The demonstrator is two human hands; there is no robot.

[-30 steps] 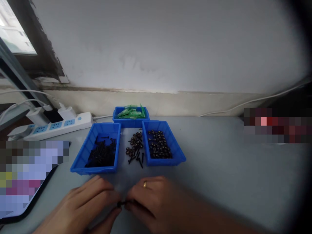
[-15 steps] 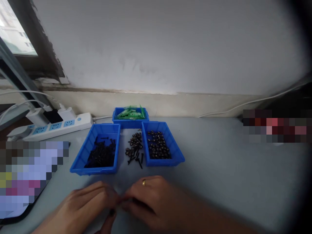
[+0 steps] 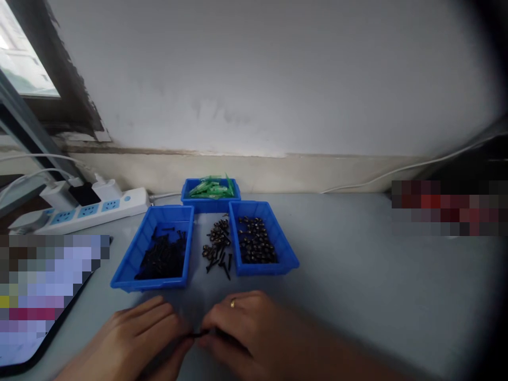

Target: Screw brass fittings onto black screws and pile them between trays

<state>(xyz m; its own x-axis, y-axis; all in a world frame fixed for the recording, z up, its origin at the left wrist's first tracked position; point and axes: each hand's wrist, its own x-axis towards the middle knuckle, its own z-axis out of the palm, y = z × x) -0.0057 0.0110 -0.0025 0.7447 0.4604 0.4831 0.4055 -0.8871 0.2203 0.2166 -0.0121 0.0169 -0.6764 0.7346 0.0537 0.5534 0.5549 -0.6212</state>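
Pretty dim shot tbh, greyish daylight from a near blown-out window (image 3: 26, 58) past the bench's (image 3: 357, 286) far left corner. Left hand (image 3: 138, 333) and right hand (image 3: 242, 328) look kinda soft, faint shadows below, black vignetting on the right, pixelated blocks (image 3: 47, 296) toward both sides.

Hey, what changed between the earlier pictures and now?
The left hand and right hand have parted slightly since half a second ago, baring a thin dark piece between them. Nothing was visibly taken up or let go. The blue trays and loose screws stayed put.
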